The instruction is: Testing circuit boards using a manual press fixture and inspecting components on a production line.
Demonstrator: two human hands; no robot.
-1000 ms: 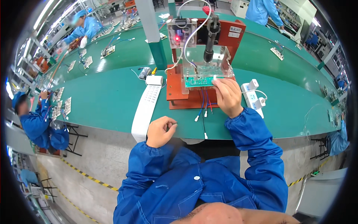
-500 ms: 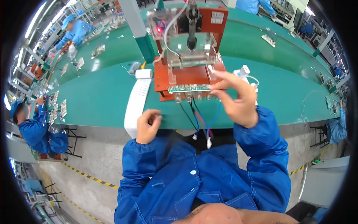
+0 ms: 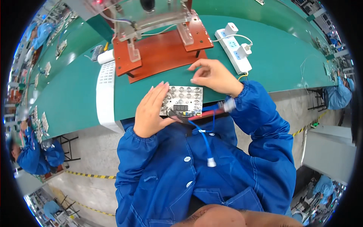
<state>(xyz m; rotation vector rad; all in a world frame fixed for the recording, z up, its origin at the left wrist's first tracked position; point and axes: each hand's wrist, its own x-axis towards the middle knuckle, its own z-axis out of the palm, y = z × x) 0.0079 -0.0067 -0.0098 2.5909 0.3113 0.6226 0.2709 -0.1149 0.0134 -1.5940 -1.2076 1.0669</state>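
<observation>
My left hand (image 3: pixel 150 111) grips the left edge of a white circuit board (image 3: pixel 193 99), fingers on top and the thumb along its lower edge. Round spring-like parts in rows and a dark four-digit display (image 3: pixel 180 108) face up on it. Blue, red and black wires come from the board's lower edge. One blue wire (image 3: pixel 206 142) hangs over my jacket and ends in a white connector (image 3: pixel 211 162). Right of the board, my right hand (image 3: pixel 219 77) holds nothing; its fingers are bent, with thumb and forefinger apart.
A red-brown test fixture (image 3: pixel 162 49) with clear plastic parts stands beyond the board. At its right lies a white power strip (image 3: pixel 233 49) with plugs. A white printed paper strip (image 3: pixel 106 90) drapes over the near edge of the green table (image 3: pixel 272 56). Co-workers sit further off.
The circuit board has come off the fixture's front toward me and now lies face up in my left hand. My right hand has let go of it. The view has shifted.
</observation>
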